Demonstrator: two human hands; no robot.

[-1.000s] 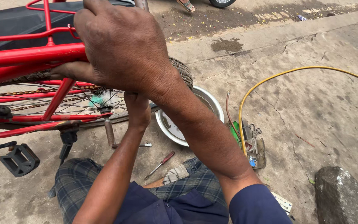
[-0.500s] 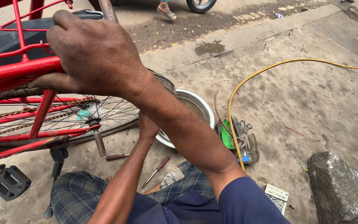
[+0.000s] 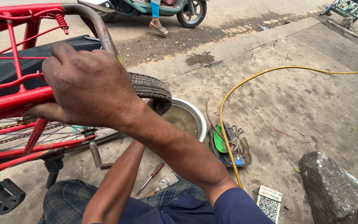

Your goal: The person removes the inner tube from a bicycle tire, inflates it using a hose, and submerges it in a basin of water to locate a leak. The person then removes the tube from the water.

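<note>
At the far left: a red bicycle frame (image 3: 9, 101) stands on the concrete floor (image 3: 311, 95), its black pedal (image 3: 3, 196) low beside it.
Right hand: the right hand (image 3: 85, 91) lies across the frame tube and the tyre (image 3: 150, 87), fingers curled over the far side; whether they clamp tight is hidden.
Left hand: the left forearm (image 3: 117, 186) reaches up under the right arm; its hand is hidden, so its grip cannot be told.
Tyre to grip: the tyre's tread emerges just right of the right hand's knuckles, touching it.
Progress: the tyre looks seated on the wheel; a screwdriver (image 3: 151, 177) lies unused on the floor.
Further right: a steel basin of water (image 3: 187, 118), a tray of tools (image 3: 231, 145), a yellow hose (image 3: 245, 83), a stone (image 3: 332, 188).
</note>
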